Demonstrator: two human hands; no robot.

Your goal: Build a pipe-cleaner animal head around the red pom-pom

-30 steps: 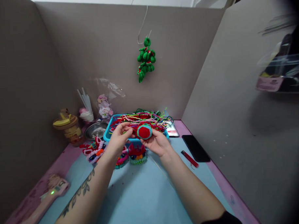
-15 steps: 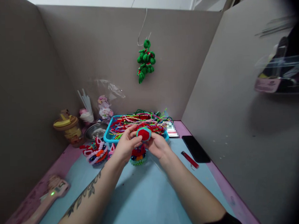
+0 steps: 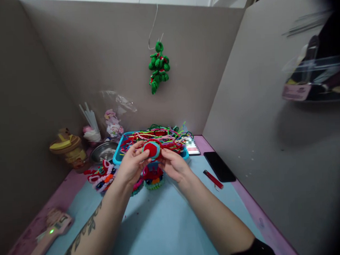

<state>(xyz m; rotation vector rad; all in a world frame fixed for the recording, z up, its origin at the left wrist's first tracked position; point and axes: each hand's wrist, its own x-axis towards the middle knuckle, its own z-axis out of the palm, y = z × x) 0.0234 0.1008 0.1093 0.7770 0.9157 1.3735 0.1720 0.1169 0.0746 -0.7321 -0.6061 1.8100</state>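
Note:
Between both hands is a small round red fuzzy piece (image 3: 152, 150) with a light blue rim, held up in front of the tray. My left hand (image 3: 133, 161) grips its left side, thumb across the red face. My right hand (image 3: 174, 162) pinches its right edge with thumb and fingers. Just below stands a small red pipe-cleaner figure (image 3: 153, 176) with a green base. Farther left sits a pink, red and orange pipe-cleaner figure (image 3: 103, 176); another is partly hidden behind my left wrist.
A blue tray (image 3: 116, 156) piled with colourful pipe cleaners (image 3: 159, 135) stands behind. At right lie a red utility knife (image 3: 213, 179) and a black phone (image 3: 220, 166). A metal bowl (image 3: 100, 152), a lidded cup (image 3: 69, 149) and a pink handheld device (image 3: 55, 230) are at left.
The view has shifted a little, so everything sits farther left. The round red piece has turned slightly in my hands, and both hands keep hold of it.

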